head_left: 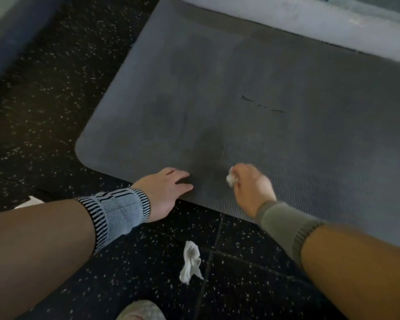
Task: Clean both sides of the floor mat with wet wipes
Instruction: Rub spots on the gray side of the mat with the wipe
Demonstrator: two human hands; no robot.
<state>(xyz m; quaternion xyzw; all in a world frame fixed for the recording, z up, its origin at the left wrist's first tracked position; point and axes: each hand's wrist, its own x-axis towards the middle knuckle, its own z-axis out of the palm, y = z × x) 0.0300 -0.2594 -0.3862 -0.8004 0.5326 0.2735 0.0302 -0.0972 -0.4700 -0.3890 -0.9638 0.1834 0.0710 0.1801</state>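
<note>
Lying flat on speckled black floor [56, 93]: grey floor mat [263, 100], no legible writing. Resting near its front edge, left hand [164, 188], fingers straight and released. Pinching a crumpled wet wipe [231, 179] against the mat, right hand [252, 185]. Lying on the floor nearby: used wipe [191, 262].

One camera on my head looks steeply down and forward, close over my forearms, across the grey ribbed rubber floor mat [252, 107] stretching toward one o'clock on black speckled rubber flooring [56, 93].
</note>
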